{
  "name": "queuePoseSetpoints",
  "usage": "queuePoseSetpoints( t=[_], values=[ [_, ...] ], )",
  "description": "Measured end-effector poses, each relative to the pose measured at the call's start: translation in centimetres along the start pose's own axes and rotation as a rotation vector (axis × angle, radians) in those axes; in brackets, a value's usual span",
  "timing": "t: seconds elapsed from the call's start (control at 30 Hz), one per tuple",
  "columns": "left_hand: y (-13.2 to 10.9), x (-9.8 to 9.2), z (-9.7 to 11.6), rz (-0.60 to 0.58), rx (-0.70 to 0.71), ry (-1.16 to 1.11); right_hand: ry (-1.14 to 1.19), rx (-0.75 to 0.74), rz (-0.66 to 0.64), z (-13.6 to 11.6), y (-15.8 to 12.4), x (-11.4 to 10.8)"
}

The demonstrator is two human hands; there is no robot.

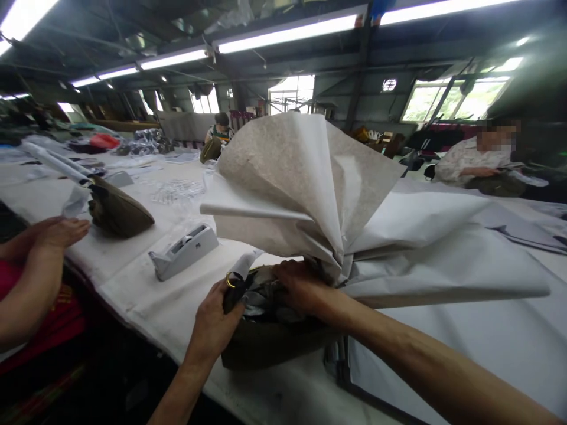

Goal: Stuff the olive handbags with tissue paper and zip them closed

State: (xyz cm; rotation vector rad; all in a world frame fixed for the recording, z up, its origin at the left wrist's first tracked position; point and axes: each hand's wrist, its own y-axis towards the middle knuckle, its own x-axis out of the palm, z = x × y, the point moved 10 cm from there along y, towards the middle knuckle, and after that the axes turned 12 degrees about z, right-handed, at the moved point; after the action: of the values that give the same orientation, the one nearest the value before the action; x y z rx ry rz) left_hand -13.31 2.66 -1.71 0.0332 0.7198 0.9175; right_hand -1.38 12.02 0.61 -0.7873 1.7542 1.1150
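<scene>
A dark olive bag (266, 345) stands at the near edge of the white table (487, 342). My left hand (217, 321) is closed on its rim beside a gold ring. My right hand (301, 286) is closed on bunched tissue paper (305, 177) at the bag's mouth. The large grey-white sheets fan upward and to the right above the bag. What is inside the bag is hidden.
A grey tape dispenser (183, 251) sits left of the bag. Another olive bag (117, 212) lies further left. A co-worker's arm (31, 265) rests at the left edge. A seated person (481, 162) is at the far right, another at the back.
</scene>
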Motion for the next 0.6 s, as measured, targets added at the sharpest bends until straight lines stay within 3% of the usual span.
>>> queuePoseSetpoints(
  t=[0.17, 0.3, 0.4, 0.5, 0.6],
  values=[
    [0.0, 0.8, -0.6, -0.072, -0.057, -0.115, 0.275, -0.248, 0.026, -3.8, 0.1, 0.1],
    [0.4, 1.6, -1.0, -0.098, -0.104, -0.223, 0.537, -0.247, 0.085, -3.8, 0.4, 0.8],
    [0.6, 1.7, -1.6, -0.041, -0.183, -0.35, 0.564, -0.029, 0.099, -1.6, 0.6, 1.1],
    [0.3, 1.7, -2.1, 0.016, -0.219, -0.448, 0.424, 0.3, -0.041, 2.1, 0.6, 2.8],
    [-0.1, 1.6, -2.1, 0.043, -0.21, -0.481, 0.414, 0.282, -0.27, 2.5, 1.3, 5.1]
  ],
)
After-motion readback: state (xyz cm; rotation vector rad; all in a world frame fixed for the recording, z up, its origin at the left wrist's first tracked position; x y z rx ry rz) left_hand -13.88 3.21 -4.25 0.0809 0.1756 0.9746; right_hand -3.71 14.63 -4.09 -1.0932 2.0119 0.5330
